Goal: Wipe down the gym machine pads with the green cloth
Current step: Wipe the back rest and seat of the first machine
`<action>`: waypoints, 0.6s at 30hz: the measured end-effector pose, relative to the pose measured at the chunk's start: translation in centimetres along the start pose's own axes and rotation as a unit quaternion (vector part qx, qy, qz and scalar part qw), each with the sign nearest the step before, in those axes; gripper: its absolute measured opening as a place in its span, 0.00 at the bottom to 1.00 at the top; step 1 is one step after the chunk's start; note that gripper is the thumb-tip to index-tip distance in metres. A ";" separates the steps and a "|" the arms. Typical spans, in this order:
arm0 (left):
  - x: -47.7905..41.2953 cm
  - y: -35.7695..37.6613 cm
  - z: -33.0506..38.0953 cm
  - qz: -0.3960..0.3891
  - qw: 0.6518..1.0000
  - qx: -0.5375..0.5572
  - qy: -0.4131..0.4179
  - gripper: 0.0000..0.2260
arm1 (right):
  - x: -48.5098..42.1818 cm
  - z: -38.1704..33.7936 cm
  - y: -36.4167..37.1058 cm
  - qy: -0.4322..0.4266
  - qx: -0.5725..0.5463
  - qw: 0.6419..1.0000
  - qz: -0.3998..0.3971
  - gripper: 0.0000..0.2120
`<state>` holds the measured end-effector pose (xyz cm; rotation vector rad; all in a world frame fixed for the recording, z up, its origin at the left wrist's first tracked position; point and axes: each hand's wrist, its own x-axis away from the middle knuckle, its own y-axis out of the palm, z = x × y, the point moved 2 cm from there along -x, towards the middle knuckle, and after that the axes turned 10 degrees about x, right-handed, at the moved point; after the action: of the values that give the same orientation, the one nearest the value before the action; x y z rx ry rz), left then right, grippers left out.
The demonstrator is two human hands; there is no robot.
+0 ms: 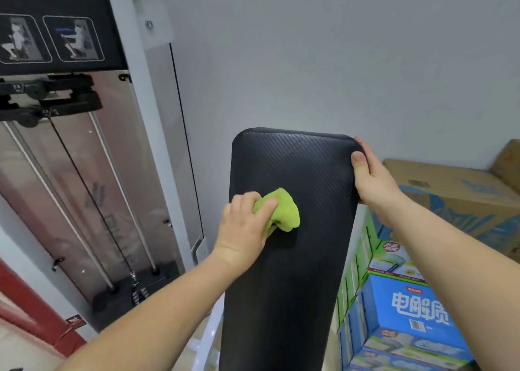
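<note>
Fingers (242, 202) of the left hand (242, 230) are clutching the bunched green cloth (284, 213) against the pad (295, 286), on its upper half; the right hand (374, 182) is gripping its top corner. Flattening the cloth would likely cover more.

The black pad (295, 258) runs off the bottom edge, so we cannot see its lower end, and part of the green cloth (285, 211) is buried in the grip of the left hand (243, 230). Of the right hand (374, 179) we see mainly the thumb (358, 159) on the pad's face; its other fingers (361, 144) mostly go behind the top right corner. The 2 figure panels on the machine's placard (50, 39) are too blurred for us to make out, and the blue box (416, 314) carries small print too small to read.
</note>
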<state>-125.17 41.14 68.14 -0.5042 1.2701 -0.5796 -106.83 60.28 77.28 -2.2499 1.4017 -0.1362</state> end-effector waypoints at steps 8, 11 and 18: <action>-13.7 1.1 7.5 0.082 0.992 -0.016 -0.092 0.30 | -0.6 -0.2 -1.7 0.079 -0.080 0.989 -0.095 0.18; -9.6 4.3 8.9 0.070 0.996 -0.010 -0.051 0.31 | -1.4 0.1 -2.4 0.098 -0.103 0.985 -0.102 0.17; -1.7 6.6 8.8 -0.097 0.969 -0.042 0.222 0.33 | 0.4 -0.1 -1.7 0.082 -0.101 0.989 -0.065 0.21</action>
<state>-116.15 47.52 67.07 -0.5940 1.6880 -0.8376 -105.27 60.47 78.10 -2.5487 1.4067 -0.2353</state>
